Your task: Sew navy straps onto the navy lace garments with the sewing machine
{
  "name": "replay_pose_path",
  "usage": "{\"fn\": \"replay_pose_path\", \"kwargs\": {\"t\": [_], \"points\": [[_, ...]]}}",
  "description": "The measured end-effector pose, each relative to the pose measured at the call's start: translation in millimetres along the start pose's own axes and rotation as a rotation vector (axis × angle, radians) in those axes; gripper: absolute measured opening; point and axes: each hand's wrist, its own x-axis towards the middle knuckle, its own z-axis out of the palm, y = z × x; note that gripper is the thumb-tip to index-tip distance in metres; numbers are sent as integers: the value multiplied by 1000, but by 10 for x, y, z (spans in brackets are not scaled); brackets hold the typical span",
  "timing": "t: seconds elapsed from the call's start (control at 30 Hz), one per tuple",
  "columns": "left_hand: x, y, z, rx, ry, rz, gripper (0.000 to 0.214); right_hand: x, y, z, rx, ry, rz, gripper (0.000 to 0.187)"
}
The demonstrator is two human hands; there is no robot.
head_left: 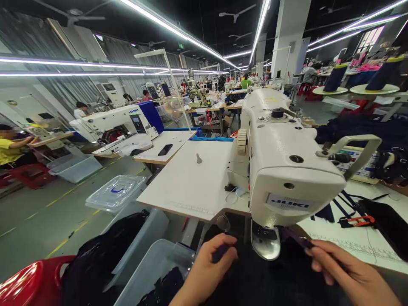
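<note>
Left hand and right hand up close, one piece seemingly under way

Largest, just beyond and between the fingers, is the white sewing machine. Ahead of the left fingers spreads the white tabletop; left of them, an open bin holds dark pieces. Dark cloth lies beneath both hands, with a shiny metal plate between them. Beyond the right fingers are loose dark straps. From beside the machine's head a dark strip reaches the right fingertips, thumb and index pinching its end. Left thumb and index curl towards each other; whether they grip anything, I cannot tell. Smallest, orange-handled snips lie past the right fingers.

Judging by the strip's place, its handling is unfinished. No completed seam can be made out, nor whether the binned pieces are done or waiting.
</note>
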Motion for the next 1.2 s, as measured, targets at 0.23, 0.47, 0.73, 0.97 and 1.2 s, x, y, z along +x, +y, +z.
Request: {"fn": "replay_pose_path", "kwargs": {"t": [0.23, 0.47, 0.73, 0.97, 1.2], "points": [[-12, 165, 499, 140, -93, 266, 14, -86, -453, 520, 10, -168, -86, 20], [39, 197, 505, 178, -146, 181, 11, -100, -414, 500, -25, -236, -173, 19], [28, -39, 600, 310, 15, 480, 12, -168, -503, 590, 93, -330, -221, 16], [12, -9, 531, 561, -41, 835, 25, -180, -536, 631, 265, -465, 231, 36], [80, -146, 544, 651, -54, 959, 25, -122, -475, 578, 49, -481, -39, 20]]}}
